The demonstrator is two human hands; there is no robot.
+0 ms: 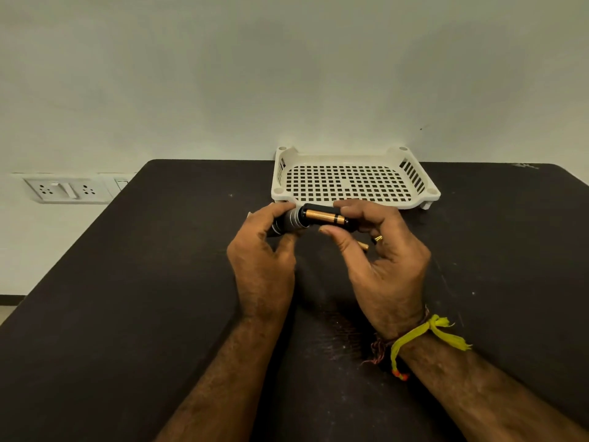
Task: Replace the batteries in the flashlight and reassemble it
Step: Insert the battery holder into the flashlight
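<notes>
- While there's only the head view to go on: left hand (pixel 261 250) is wrapped around the flashlight (pixel 288 222) head end, held just above the dark table (pixel 127 298), close in front of the white perforated tray (pixel 350 183).
- Right hand (pixel 382 266) pinches the black battery holder (pixel 345 223) between fingertips and thumb; a copper-and-black battery (pixel 325 216) shows seated in it, the holder's left end meeting the flashlight's ribbed collar.
- Second battery (pixel 363 246) pokes out from the right palm, tucked under the curled fingers. Can't tell if the other holder slots are filled.
- Likely step: holder meeting the body. Can't tell whether going in or coming out.
- To do it well: keep holder and body coaxial, left hand steady, right hand does the travel.
- Check polarity marks before loading the spare.
- Don't squeeze across the exposed battery; it could pop out of its slot.
</notes>
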